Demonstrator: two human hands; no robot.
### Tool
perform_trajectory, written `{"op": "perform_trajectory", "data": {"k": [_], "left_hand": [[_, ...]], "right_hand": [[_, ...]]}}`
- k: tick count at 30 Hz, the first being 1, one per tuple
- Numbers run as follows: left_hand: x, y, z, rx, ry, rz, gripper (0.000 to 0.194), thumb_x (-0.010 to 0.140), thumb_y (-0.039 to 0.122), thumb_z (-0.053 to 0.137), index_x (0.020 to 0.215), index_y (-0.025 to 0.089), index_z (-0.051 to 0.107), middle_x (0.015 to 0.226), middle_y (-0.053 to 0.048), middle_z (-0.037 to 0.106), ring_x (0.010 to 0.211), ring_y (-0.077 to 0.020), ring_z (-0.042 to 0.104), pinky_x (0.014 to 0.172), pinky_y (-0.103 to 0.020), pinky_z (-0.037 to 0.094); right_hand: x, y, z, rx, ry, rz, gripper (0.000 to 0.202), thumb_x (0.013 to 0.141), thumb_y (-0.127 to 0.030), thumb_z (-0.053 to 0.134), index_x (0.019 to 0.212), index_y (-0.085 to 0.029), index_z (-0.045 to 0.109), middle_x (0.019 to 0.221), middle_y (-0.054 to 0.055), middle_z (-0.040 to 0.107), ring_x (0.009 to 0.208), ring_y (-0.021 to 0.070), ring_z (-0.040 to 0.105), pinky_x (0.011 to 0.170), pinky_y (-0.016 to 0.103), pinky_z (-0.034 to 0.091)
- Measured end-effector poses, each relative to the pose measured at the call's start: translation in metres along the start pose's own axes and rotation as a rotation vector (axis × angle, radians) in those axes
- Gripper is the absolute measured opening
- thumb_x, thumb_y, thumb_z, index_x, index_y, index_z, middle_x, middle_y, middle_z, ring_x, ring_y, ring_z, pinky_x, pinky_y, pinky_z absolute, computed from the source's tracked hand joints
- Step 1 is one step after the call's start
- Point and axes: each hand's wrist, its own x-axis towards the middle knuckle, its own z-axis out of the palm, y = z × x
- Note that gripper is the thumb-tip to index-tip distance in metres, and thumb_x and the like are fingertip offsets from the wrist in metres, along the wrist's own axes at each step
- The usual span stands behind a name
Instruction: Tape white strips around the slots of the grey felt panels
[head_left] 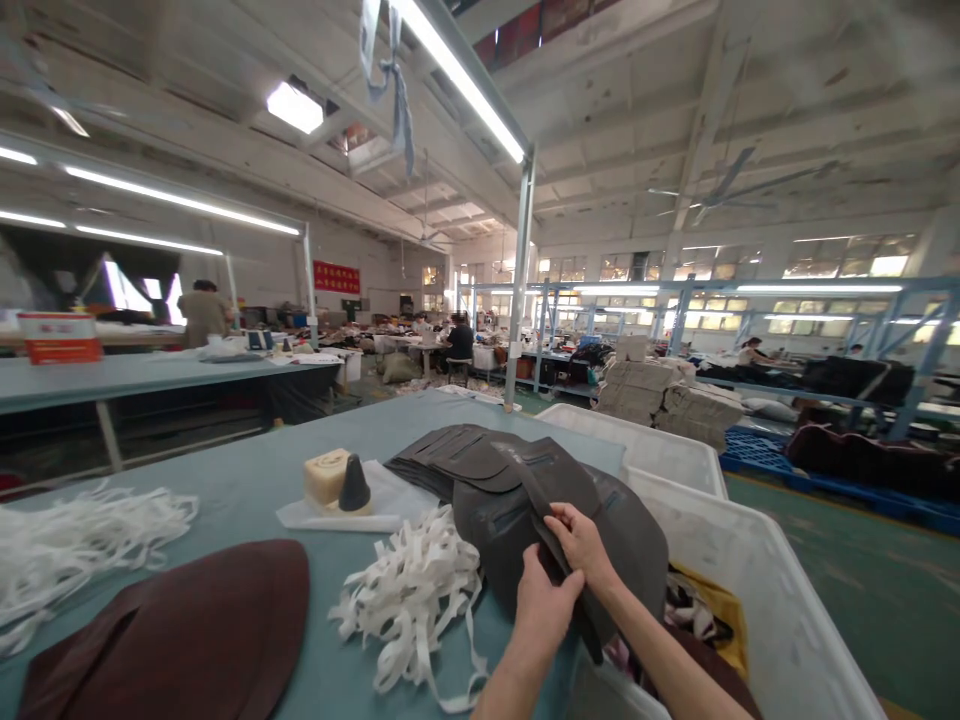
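Observation:
My left hand [546,600] grips the lower edge of a dark grey fabric piece [555,480] at the right side of the table. Just above it, my right hand [579,545] pinches the same piece near its edge. More grey pieces [480,460] lie stacked and fanned out behind and under it. Left of my hands is a tangled pile of white strips [420,600]. A dark cone [355,485] and a cream block [326,476] stand on white sheets behind that pile.
Dark maroon pieces [187,630] and another pile of white strips [97,535] lie at the left of the blue-green table [262,475]. White bins [780,590] holding cloth adjoin its right edge. A metal post [519,290] rises beyond; people sit and stand farther off.

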Motion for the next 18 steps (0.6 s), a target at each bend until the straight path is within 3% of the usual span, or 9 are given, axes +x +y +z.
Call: {"op": "perform_trajectory", "data": {"k": [3,5,7,10,14,18], "left_hand": [[0.006,-0.008,0.000,0.140,0.039,0.079,0.025,0.077,0.015,0.054,0.101,0.016,0.060,0.096,-0.008,0.068,0.093,-0.0203,0.062,0.087,-0.029,0.044],[0.004,-0.015,-0.007,0.209,0.066,0.121,0.028,0.077,0.009,0.048,0.099,0.018,0.061,0.098,-0.008,0.067,0.097,-0.0205,0.061,0.089,-0.029,0.042],[0.001,-0.020,-0.013,0.308,0.084,0.182,0.039,0.077,0.005,0.044,0.110,0.019,0.059,0.110,-0.009,0.065,0.105,-0.0207,0.059,0.093,-0.029,0.039],[-0.001,-0.025,-0.017,0.472,0.072,0.276,0.046,0.078,0.005,0.040,0.119,0.018,0.055,0.120,-0.011,0.061,0.111,-0.0202,0.056,0.096,-0.028,0.038],[0.002,-0.030,-0.017,0.546,0.034,0.339,0.042,0.079,0.008,0.037,0.115,0.015,0.057,0.116,-0.012,0.063,0.109,-0.0203,0.058,0.096,-0.029,0.041],[0.011,-0.039,-0.028,0.518,0.170,0.242,0.035,0.076,0.011,0.044,0.105,0.017,0.061,0.104,-0.009,0.069,0.098,-0.0200,0.064,0.087,-0.027,0.046]], "right_hand": [[-0.003,-0.003,-0.001,-0.044,-0.026,0.036,0.037,0.084,-0.046,0.046,0.103,-0.018,0.060,0.081,0.004,0.067,0.074,0.0181,0.063,0.069,0.029,0.049],[-0.004,-0.006,0.000,-0.091,-0.065,0.071,0.041,0.083,-0.049,0.048,0.106,-0.017,0.060,0.074,0.002,0.065,0.067,0.0172,0.061,0.064,0.028,0.048],[-0.003,-0.011,0.004,-0.157,-0.082,0.107,0.044,0.078,-0.052,0.056,0.106,-0.018,0.060,0.072,0.001,0.065,0.067,0.0176,0.061,0.065,0.028,0.047],[0.001,-0.022,0.014,-0.294,-0.022,0.192,0.041,0.076,-0.052,0.058,0.102,-0.019,0.062,0.077,0.005,0.066,0.077,0.0223,0.063,0.071,0.032,0.045],[0.010,-0.034,0.029,-0.451,0.077,0.326,0.033,0.078,-0.048,0.056,0.091,-0.018,0.065,0.081,0.013,0.068,0.082,0.0300,0.064,0.073,0.039,0.044],[0.029,-0.034,0.020,-0.497,0.178,0.392,0.027,0.088,-0.037,0.047,0.082,-0.018,0.065,0.084,0.011,0.069,0.082,0.0245,0.065,0.074,0.036,0.046]]}}
